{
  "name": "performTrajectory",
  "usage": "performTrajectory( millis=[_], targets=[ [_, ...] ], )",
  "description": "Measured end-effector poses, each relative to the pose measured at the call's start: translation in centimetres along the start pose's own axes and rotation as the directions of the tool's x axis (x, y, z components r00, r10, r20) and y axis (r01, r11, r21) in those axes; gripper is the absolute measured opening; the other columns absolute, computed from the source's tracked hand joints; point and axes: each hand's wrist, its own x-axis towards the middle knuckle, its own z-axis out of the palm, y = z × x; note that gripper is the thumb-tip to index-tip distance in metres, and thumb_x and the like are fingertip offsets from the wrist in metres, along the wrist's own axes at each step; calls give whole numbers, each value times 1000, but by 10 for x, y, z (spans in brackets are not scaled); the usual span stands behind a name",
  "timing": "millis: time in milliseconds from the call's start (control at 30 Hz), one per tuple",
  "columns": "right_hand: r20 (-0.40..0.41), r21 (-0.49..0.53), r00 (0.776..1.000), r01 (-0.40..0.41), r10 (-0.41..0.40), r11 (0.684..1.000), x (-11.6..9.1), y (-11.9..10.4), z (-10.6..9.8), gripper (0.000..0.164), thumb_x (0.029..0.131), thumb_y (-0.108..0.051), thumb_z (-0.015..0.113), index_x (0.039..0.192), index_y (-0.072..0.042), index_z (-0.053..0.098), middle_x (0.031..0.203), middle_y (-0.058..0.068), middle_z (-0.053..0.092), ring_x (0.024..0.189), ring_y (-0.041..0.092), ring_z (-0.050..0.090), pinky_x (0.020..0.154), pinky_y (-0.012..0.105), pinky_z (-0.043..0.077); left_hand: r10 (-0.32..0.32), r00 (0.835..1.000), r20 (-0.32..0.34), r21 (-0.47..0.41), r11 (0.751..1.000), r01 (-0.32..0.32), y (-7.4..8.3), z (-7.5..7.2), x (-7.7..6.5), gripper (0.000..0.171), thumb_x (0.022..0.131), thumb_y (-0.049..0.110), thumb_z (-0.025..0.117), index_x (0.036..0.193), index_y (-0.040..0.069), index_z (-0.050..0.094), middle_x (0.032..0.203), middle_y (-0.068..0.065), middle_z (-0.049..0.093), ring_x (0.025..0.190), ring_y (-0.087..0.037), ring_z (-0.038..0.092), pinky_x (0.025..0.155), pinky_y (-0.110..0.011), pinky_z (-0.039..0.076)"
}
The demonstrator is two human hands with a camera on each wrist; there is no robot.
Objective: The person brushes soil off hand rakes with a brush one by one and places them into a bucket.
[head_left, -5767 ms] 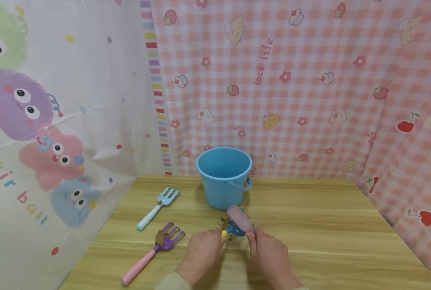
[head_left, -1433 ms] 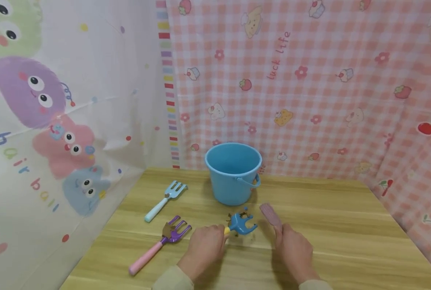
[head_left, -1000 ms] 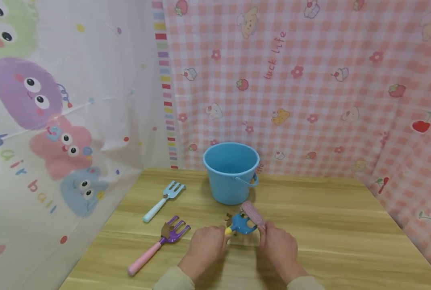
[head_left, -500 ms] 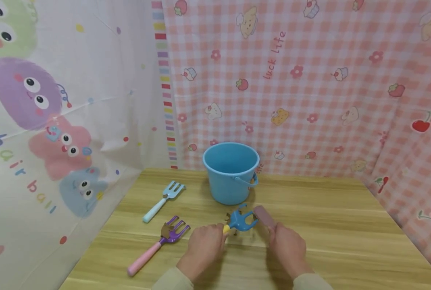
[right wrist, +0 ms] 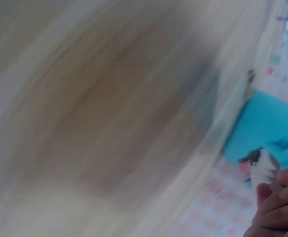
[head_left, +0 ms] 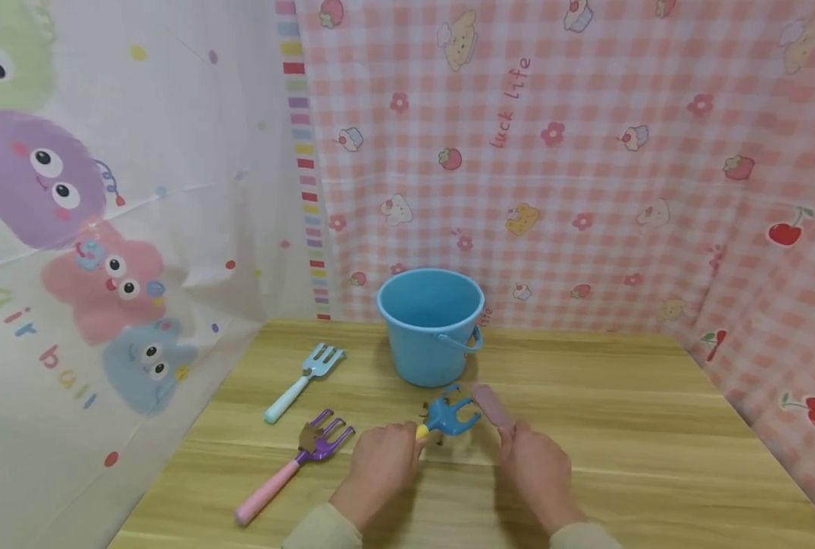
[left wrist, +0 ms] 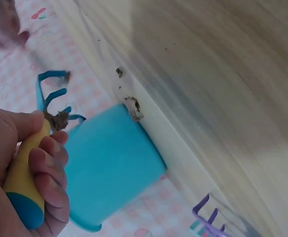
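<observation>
In the head view, my left hand point(head_left: 386, 461) grips the yellow handle of a blue hand rake point(head_left: 448, 417), its bent tines over the table. The left wrist view shows the fingers wrapped round the handle point(left wrist: 23, 182) and a brown clod of dirt point(left wrist: 59, 120) stuck under the rake's head. My right hand point(head_left: 537, 469) holds a pink brush point(head_left: 492, 406) by its handle, the brush head just right of the tine tips. Dark bits cling to the pale underside of the brush point(right wrist: 263, 168) in the blurred right wrist view.
Behind the rake stands a blue bucket point(head_left: 428, 354), its handle hanging to the right. A purple rake with a pink handle point(head_left: 270, 489), dirt on its head, lies at left. Beyond it is a light-blue fork point(head_left: 321, 364). Crumbs of dirt point(left wrist: 134, 108) are scattered near the bucket.
The brush moves back and forth: over the tines 5.8 s ago, off to the right, over them again 1.0 s ago, now just beside their tips. The left hand keeps its grip on the rake.
</observation>
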Motion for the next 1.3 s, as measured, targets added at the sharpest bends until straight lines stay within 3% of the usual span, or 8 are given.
performTrajectory(
  millis=[167, 367, 533, 733, 933, 1133, 1300],
  targets=[
    [6, -15, 998, -65, 65, 998, 1, 15, -1, 30, 99, -25, 56, 84, 2, 56, 64, 11, 56, 55, 27, 56, 47, 44, 46, -7, 1000, 8, 13, 1000, 7, -1, 0, 0, 31, 91, 34, 68, 73, 13, 55, 57, 0, 50, 47, -18, 52, 43, -32, 39],
    [-21, 32, 1000, 6, -5, 999, 3, -6, -1, 32, 100, -27, 55, 86, 2, 57, 61, 9, 55, 52, 26, 56, 44, 44, 45, 5, 1000, 17, 4, 1000, -5, 1, -1, 0, 32, 91, 34, 69, 73, 13, 55, 56, 1, 49, 46, -16, 50, 42, -31, 38],
    [29, 43, 999, -30, 29, 999, -2, -14, 4, 31, 101, -28, 54, 93, 2, 58, 64, 9, 55, 56, 26, 56, 47, 44, 44, -2, 1000, 6, 1, 1000, 2, 2, -1, -2, 32, 90, 34, 70, 73, 12, 53, 56, 1, 48, 45, -16, 49, 41, -31, 37],
    [48, 33, 998, -28, 27, 999, -3, -9, 3, 31, 101, -30, 53, 91, -1, 59, 64, 8, 55, 56, 25, 55, 48, 43, 44, -26, 1000, 15, 1, 1000, 26, -2, 0, -2, 31, 91, 34, 69, 74, 12, 55, 57, 0, 50, 47, -17, 51, 43, -31, 39],
    [104, 1, 991, -85, 85, 996, -1, 1, 2, 35, 101, -30, 50, 96, 4, 60, 68, 10, 57, 59, 25, 56, 51, 43, 47, -78, 996, 34, 15, 997, 77, -6, -1, 0, 31, 91, 35, 69, 74, 11, 56, 57, -1, 49, 46, -19, 50, 43, -32, 40],
    [42, 29, 998, -46, 45, 999, 3, -7, -3, 37, 102, -30, 50, 98, 5, 61, 67, 11, 58, 57, 27, 57, 48, 44, 46, 17, 999, 47, 16, 1000, -18, -4, -2, -1, 32, 90, 33, 70, 71, 13, 54, 55, 2, 47, 45, -15, 47, 42, -30, 37],
    [78, 52, 997, -11, 7, 999, 1, -20, -2, 34, 102, -31, 51, 91, 0, 59, 65, 8, 55, 56, 24, 54, 47, 41, 43, -8, 1000, 28, -11, 1000, 8, -2, -1, 0, 32, 92, 33, 68, 72, 13, 52, 56, 1, 48, 47, -17, 50, 43, -32, 38]
  ],
)
